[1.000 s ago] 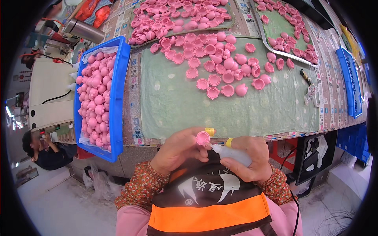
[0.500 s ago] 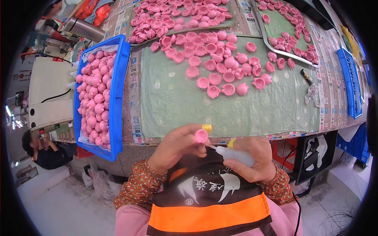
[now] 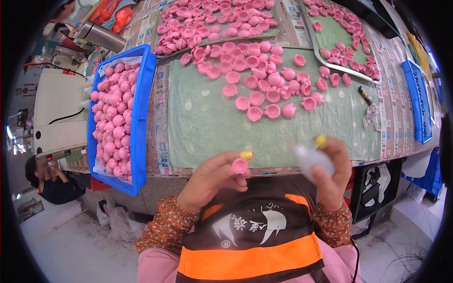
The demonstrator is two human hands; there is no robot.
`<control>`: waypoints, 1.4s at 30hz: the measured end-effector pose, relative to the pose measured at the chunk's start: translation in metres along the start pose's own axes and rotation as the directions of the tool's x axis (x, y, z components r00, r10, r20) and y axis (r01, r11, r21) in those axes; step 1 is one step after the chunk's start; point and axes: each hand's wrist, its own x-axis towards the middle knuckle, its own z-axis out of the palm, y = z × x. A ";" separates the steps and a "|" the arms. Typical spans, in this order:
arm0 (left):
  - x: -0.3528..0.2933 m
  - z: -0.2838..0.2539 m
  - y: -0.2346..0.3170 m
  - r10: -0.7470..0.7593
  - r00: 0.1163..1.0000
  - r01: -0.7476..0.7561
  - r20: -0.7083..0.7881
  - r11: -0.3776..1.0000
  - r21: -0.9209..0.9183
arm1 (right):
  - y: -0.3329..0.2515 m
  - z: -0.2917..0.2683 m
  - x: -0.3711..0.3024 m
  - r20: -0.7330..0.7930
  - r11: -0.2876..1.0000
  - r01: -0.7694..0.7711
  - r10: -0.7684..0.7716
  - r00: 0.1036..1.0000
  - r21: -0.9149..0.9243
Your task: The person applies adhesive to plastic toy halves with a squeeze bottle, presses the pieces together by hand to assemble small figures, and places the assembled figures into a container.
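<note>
Between the fingertips of my left hand (image 3: pixel 212 177) is a small pink cup-shaped half shell (image 3: pixel 239 166), its hollow side facing up toward me. My right hand (image 3: pixel 332 172) is wrapped round a translucent squeeze bottle (image 3: pixel 312 162), blurred by motion, its nozzle end above the table's near edge. Both hands wear a yellow band on a finger. Beyond them, on a green mat (image 3: pixel 207 127), lie many loose pink half shells (image 3: pixel 255 113), some hollow side up and some dome side up.
To the left, a blue bin (image 3: pixel 141 118) is full of joined pink balls (image 3: pixel 115 113). More half shells fill two trays at the back. A steel flask (image 3: pixel 101 37) lies at the far left, a dark-handled tool (image 3: pixel 365 95) at the right. Another person (image 3: pixel 59 181) sits at left.
My right hand has drawn the bottle away from the half shell, up and to the right over the table edge. My left hand has stayed nearly still with the shell.
</note>
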 end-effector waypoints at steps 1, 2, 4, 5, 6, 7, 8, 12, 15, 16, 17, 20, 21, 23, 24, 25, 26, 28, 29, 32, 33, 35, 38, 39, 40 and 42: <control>0.003 0.001 -0.001 -0.001 0.999 0.001 0.034 1.000 -0.003 | -0.001 -0.009 0.004 -0.220 0.993 -0.058 0.080 0.972 0.104; 0.002 0.001 -0.003 0.005 1.000 -0.004 0.015 1.000 -0.031 | 0.001 -0.019 0.012 -0.226 0.995 -0.048 0.067 0.972 0.087; -0.001 0.002 -0.007 0.019 1.000 -0.018 0.015 0.998 -0.062 | 0.007 -0.041 0.032 -0.367 0.965 0.035 0.065 0.928 0.259; -0.002 0.001 -0.008 0.036 0.999 -0.036 -0.001 0.997 -0.069 | 0.010 -0.050 0.041 -0.375 0.969 0.047 0.049 0.926 0.241; -0.002 0.003 -0.008 0.052 0.998 -0.053 -0.017 0.996 -0.076 | 0.015 -0.059 0.049 -0.438 0.983 0.124 -0.054 0.897 0.133; 0.000 0.005 -0.007 0.056 0.998 -0.055 0.003 0.996 -0.076 | 0.022 -0.069 0.053 -0.491 0.981 0.192 -0.157 0.857 0.021; 0.000 0.006 -0.006 0.065 0.998 -0.064 0.003 0.995 -0.081 | 0.031 -0.080 0.056 -0.502 0.984 0.173 -0.165 0.849 -0.030; 0.004 0.009 -0.005 0.079 0.997 -0.078 0.013 0.993 -0.086 | 0.055 -0.103 0.061 -0.485 0.973 0.088 -0.185 0.855 -0.215; 0.003 0.011 -0.003 0.073 0.997 -0.073 -0.005 0.994 -0.083 | 0.052 -0.098 0.058 -0.511 0.927 0.145 -0.315 0.800 -0.346; 0.002 0.010 -0.003 0.074 0.997 -0.074 -0.010 0.994 -0.084 | 0.046 -0.094 0.053 -0.509 0.928 0.145 -0.313 0.802 -0.343; 0.001 0.008 -0.005 0.085 0.996 -0.086 -0.018 0.993 -0.084 | 0.038 -0.087 0.047 -0.486 0.742 0.087 -0.519 0.703 -0.665; 0.002 0.009 -0.006 0.092 0.995 -0.095 -0.031 0.991 -0.097 | 0.027 -0.061 0.045 -0.236 0.367 0.061 -0.709 0.665 -0.928; 0.003 0.009 -0.005 0.093 0.995 -0.096 -0.034 0.989 -0.110 | 0.024 -0.051 0.044 -0.087 0.273 0.155 -0.705 0.704 -0.950; 0.005 0.011 -0.005 0.092 0.996 -0.093 -0.015 0.989 -0.113 | 0.032 -0.041 0.054 -0.066 0.261 0.162 -0.688 0.722 -0.952; 0.005 0.013 -0.005 0.098 0.995 -0.098 -0.007 0.988 -0.122 | 0.036 -0.039 0.061 -0.165 0.397 0.187 -0.701 0.694 -0.899; 0.003 0.014 -0.007 0.100 0.995 -0.099 0.003 0.987 -0.125 | 0.037 -0.037 0.065 -0.258 0.521 0.225 -0.698 0.668 -0.824; -0.001 0.014 -0.007 0.117 0.993 -0.115 0.013 0.988 -0.107 | 0.029 -0.034 0.066 -0.340 0.591 0.182 -0.659 0.671 -0.786; -0.004 0.010 -0.006 0.134 0.991 -0.131 0.022 0.987 -0.091 | 0.030 -0.046 0.062 -0.238 0.518 0.203 -0.661 0.711 -0.831; -0.004 0.007 -0.006 0.131 0.991 -0.127 0.032 0.987 -0.100 | 0.030 -0.049 0.061 -0.141 0.454 0.230 -0.646 0.750 -0.861; -0.003 0.005 -0.009 0.124 0.991 -0.118 0.041 0.987 -0.113 | 0.017 -0.027 0.064 0.040 0.534 0.310 -0.457 0.889 -0.787; -0.002 0.005 -0.009 0.117 0.992 -0.112 0.039 0.987 -0.115 | 0.019 -0.022 0.065 0.041 0.536 0.311 -0.456 0.889 -0.785; -0.002 0.009 -0.011 0.113 0.993 -0.110 0.022 0.988 -0.111 | 0.024 -0.013 0.072 0.138 0.501 0.304 -0.340 0.930 -0.810; -0.002 0.011 -0.011 0.105 0.994 -0.104 0.003 0.988 -0.113 | 0.026 -0.010 0.080 0.130 0.546 0.319 -0.355 0.926 -0.775; -0.002 0.011 -0.010 0.103 0.995 -0.102 0.003 0.988 -0.118 | 0.025 -0.011 0.081 0.120 0.580 0.318 -0.353 0.928 -0.750; -0.002 0.010 -0.010 0.104 0.995 -0.104 -0.006 0.987 -0.121 | 0.020 -0.013 0.081 0.126 0.584 0.323 -0.352 0.928 -0.745; -0.001 0.009 -0.010 0.103 0.995 -0.105 -0.017 0.986 -0.131 | -0.001 -0.019 0.073 0.209 0.645 0.276 -0.181 0.961 -0.712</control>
